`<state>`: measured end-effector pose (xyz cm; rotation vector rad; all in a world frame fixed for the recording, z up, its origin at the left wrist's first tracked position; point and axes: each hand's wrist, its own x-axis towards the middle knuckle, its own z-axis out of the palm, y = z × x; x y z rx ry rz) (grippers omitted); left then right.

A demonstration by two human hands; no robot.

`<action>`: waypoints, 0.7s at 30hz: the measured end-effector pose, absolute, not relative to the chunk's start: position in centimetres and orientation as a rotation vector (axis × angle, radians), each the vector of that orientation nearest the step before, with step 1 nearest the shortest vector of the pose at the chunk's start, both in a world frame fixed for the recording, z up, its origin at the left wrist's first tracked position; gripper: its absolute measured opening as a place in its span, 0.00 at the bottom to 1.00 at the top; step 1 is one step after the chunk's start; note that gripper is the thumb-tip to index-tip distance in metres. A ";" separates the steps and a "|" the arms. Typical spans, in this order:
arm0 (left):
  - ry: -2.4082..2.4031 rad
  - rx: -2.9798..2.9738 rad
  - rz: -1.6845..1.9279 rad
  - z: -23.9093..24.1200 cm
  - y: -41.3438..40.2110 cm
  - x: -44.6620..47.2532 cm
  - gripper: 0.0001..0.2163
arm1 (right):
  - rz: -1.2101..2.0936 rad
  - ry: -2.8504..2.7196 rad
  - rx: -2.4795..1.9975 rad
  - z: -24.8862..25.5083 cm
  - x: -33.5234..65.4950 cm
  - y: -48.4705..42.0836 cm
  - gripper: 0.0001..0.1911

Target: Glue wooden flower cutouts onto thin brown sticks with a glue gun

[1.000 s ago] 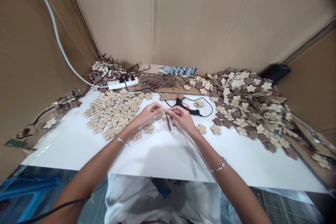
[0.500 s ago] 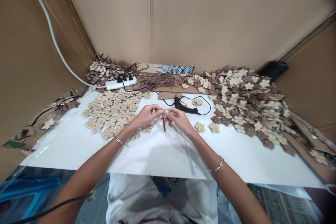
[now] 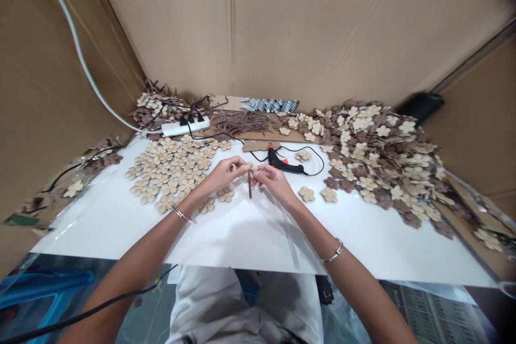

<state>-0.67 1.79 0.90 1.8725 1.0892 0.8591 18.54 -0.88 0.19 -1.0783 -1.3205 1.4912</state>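
My left hand (image 3: 228, 173) and my right hand (image 3: 274, 181) meet at the middle of the white table, both with fingers pinched. Between their fingertips is a small beige felt flower (image 3: 252, 167), partly covered by the fingers. A brown strip (image 3: 250, 187) hangs down from it, and a second brown end shows by my right fingers. Just beyond my right hand lies a black glue gun (image 3: 284, 162) with an orange tip and trigger. Two beige flowers (image 3: 307, 194) lie to the right of that hand.
Beige flowers (image 3: 173, 169) spread over the table's left side. A heap of brown and beige flowers (image 3: 374, 145) fills the right. Behind are a white power strip (image 3: 186, 126), brown strips (image 3: 242, 122) and cardboard walls (image 3: 302, 27). A clear glue stick (image 3: 291, 242) lies in front.
Both hands stay pinched at the flower and have shifted very slightly. The hanging brown strip has moved a little left, and the second brown end shows less. My legs below the table have shifted.
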 end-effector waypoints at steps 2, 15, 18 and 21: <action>1.067 1.856 0.842 0.9 1.8 -0.8 0.17 | 1.480 -1.328 -1.072 0.1 18.5 -0.9 0.16; 1.188 1.894 0.938 1.1 2.4 -1.6 0.16 | 1.462 -1.278 -1.038 0.5 18.6 -1.4 0.12; 1.172 1.870 0.947 1.3 2.4 -1.7 0.17 | 1.376 -1.335 -0.994 0.7 18.6 -1.6 0.11; 1.146 1.873 0.935 1.3 2.3 -1.6 0.16 | 1.371 -1.434 -0.967 0.2 18.5 -1.5 0.13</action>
